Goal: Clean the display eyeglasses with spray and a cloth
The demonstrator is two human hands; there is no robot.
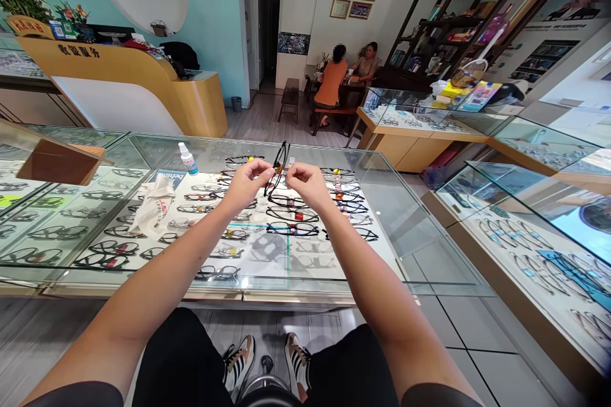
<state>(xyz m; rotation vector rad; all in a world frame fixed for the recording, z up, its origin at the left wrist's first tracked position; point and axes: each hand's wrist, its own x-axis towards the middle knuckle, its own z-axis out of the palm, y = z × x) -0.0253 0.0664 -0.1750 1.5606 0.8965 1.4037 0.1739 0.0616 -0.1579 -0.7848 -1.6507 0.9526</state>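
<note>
A pair of dark-framed eyeglasses (pixel 282 159) is held up on edge above the glass display case (pixel 405 229). My left hand (pixel 249 181) pinches the frame from the left, thumb and fingertips together. My right hand (pixel 308 183) is just right of the glasses with its fingers curled in a pinch; what lies between its fingertips is too small to make out. Below both hands, rows of eyeglasses (pixel 292 229) lie on white lining. To the left are a white spray bottle (pixel 188 159) and a crumpled pale cloth pouch (pixel 155 206).
A brown tilted panel (pixel 60 162) stands at the left of the case. More showcases (pixel 525 280) run along the right. A wooden service counter (pixel 200 102) is at the back left. Two people sit at a table (pixel 351 82) near the far wall, beside a bench (pixel 289 95).
</note>
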